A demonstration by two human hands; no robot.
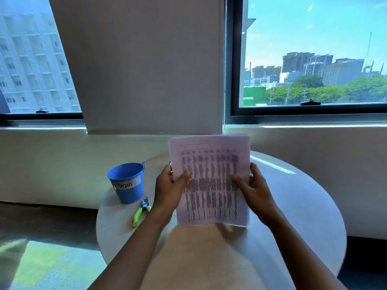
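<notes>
We hold the stack of printed sheets (210, 178) upright above the round tabletop (293, 206), left hand (167, 189) and right hand (254, 188) each gripping a side edge. A blue "Trash" bucket (127, 182) and green-handled staple remover (142, 213) sit left, clear of the sheets.

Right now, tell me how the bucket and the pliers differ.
The bucket is blue; the pliers have green handles. The bucket stands upright, mouth up; the pliers lie flat. The bucket bears a "Trash" label; the pliers show none. Both sit on the table, left of the held papers.
</notes>
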